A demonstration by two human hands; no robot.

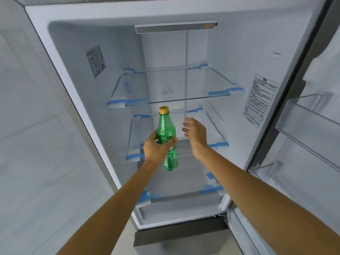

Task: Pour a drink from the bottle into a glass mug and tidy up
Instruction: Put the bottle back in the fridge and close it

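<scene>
Green plastic bottle (pixel 167 139), see-through, yellow cap on top, green label with white letters round middle, bubbly drink in lower part. Bottle upright, held in front of open fridge (pixel 230 74), level with middle glass shelf (pixel 207 129). Left hand (pixel 156 147) wraps fingers round bottle's middle. Right hand (pixel 195 134) just beside bottle, fingers loose and spread, touching nothing.

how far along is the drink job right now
Done: the fridge door stands open. In hand: the left hand grips the green bottle, its yellow cap on, in front of the middle glass shelf; the right hand is open beside it. Left: no mug is in view, so pouring can't be confirmed, and the fridge is not yet closed.
</scene>
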